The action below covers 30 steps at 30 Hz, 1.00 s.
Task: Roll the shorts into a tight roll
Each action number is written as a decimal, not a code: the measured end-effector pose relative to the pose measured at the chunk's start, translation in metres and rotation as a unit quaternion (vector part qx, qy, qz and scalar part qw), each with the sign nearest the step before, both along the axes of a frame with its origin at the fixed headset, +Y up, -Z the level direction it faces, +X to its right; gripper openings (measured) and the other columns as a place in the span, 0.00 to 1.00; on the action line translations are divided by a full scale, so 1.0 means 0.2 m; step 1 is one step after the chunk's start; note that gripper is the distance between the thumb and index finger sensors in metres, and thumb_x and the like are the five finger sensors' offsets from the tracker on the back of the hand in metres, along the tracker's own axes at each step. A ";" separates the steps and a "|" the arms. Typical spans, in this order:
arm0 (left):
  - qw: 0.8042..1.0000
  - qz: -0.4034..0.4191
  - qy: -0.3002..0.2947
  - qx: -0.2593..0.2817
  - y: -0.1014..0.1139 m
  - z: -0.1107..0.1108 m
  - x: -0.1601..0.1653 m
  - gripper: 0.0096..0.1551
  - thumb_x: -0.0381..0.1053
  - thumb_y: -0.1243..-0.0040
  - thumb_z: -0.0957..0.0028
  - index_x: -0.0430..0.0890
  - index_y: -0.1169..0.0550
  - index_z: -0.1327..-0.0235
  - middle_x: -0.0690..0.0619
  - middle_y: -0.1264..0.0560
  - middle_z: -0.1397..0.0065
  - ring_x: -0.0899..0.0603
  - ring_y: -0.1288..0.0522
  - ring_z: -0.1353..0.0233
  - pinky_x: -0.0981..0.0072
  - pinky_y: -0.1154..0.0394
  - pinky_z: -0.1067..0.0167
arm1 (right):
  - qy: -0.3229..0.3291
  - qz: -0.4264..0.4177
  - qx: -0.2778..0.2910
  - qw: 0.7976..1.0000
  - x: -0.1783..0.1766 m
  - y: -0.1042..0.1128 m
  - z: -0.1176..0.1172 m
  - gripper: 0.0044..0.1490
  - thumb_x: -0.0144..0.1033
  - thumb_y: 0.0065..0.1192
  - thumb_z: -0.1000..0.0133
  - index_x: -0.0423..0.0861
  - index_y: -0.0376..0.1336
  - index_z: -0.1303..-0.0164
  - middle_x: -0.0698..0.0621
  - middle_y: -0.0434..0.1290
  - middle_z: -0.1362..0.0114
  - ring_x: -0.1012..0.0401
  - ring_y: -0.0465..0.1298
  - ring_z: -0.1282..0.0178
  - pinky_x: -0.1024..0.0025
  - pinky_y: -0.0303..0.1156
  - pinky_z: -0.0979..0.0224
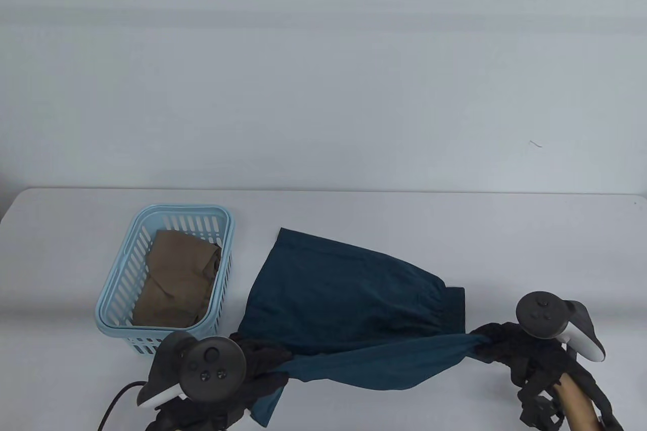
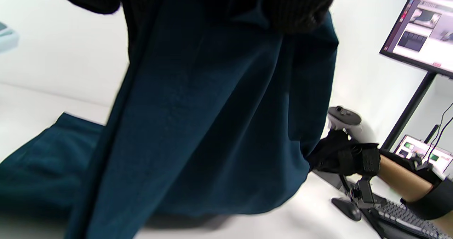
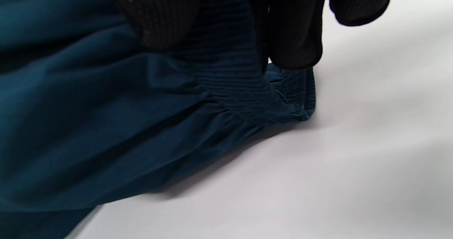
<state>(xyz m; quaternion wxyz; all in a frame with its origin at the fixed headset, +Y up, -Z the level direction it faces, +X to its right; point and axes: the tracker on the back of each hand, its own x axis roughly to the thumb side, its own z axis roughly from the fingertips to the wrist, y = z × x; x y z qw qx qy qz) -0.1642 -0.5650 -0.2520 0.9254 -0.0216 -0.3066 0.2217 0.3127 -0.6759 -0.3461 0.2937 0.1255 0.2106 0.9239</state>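
Note:
Dark teal shorts (image 1: pixel 343 294) lie spread on the white table (image 1: pixel 455 229), their near edge lifted and stretched taut between both hands. My left hand (image 1: pixel 263 363) grips the leg-hem end at the bottom left, with cloth hanging below it. My right hand (image 1: pixel 493 342) grips the bunched elastic waistband end at the right. In the left wrist view the shorts (image 2: pixel 212 118) hang from my gloved fingers (image 2: pixel 290 12), and the right hand (image 2: pixel 339 154) shows beyond. In the right wrist view gloved fingers (image 3: pixel 293 33) pinch the ribbed waistband (image 3: pixel 247 86).
A light blue slotted basket (image 1: pixel 121 269) holding a folded tan garment (image 1: pixel 177 279) stands at the left, close to my left hand. The table's far edge runs along a white wall. A monitor (image 2: pixel 417 30) and a keyboard (image 2: pixel 407 217) show off to the right.

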 end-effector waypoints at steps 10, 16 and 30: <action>0.993 -0.058 0.101 -0.002 0.11 -0.16 -0.04 0.22 0.53 0.46 0.42 0.44 0.19 0.43 0.40 0.20 0.32 0.31 0.21 0.31 0.29 0.38 0.32 | -0.008 -0.034 -0.002 0.999 0.00 0.08 0.00 0.28 0.45 0.58 0.44 0.43 0.67 0.38 0.44 0.77 0.39 0.46 0.76 0.37 0.38 0.60 0.27; 0.980 -0.124 0.158 -0.016 0.06 -0.39 0.01 0.23 0.52 0.47 0.42 0.45 0.20 0.41 0.40 0.22 0.30 0.30 0.23 0.29 0.27 0.42 0.31 | -0.055 0.009 0.010 0.998 -0.03 0.07 -0.08 0.29 0.44 0.55 0.43 0.42 0.65 0.35 0.42 0.75 0.35 0.44 0.73 0.34 0.36 0.58 0.26; 0.933 -0.242 0.247 -0.094 -0.26 -0.99 0.16 0.28 0.52 0.49 0.41 0.42 0.27 0.31 0.36 0.33 0.20 0.25 0.36 0.21 0.24 0.53 0.31 | -0.147 0.094 0.004 0.985 -0.06 -0.13 -0.34 0.34 0.45 0.55 0.43 0.42 0.61 0.29 0.40 0.69 0.27 0.40 0.67 0.26 0.33 0.54 0.25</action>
